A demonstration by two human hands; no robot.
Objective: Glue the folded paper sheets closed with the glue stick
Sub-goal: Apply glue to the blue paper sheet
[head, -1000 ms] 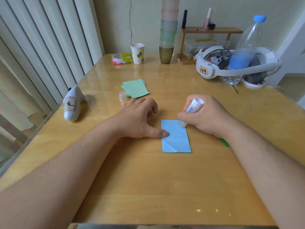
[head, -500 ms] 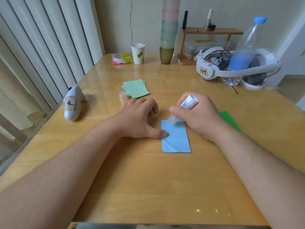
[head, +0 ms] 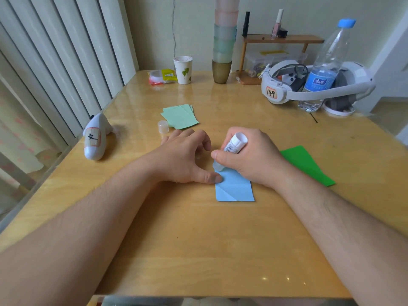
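Right hand (head: 249, 157) gripping glue stick (head: 234, 145), tip shifted left to far-left corner of blue sheet (head: 235, 188); left hand (head: 187, 160) relaxed, thumb pinning edge; gluing probably ongoing.

A white glue stick (head: 234, 144) tilts tip-down onto the far left corner of a folded blue sheet (head: 234, 188) lying flat.

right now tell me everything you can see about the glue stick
The glue stick is a small white tube with a barcode label and a round white end pointing up. It is uncapped: its translucent tip is tilted down to the left onto the far left corner of the folded blue paper. The right hand grips it, fingers wrapped round the barrel. A clear cap, probably its own, stands on the table by the pale green sheets.
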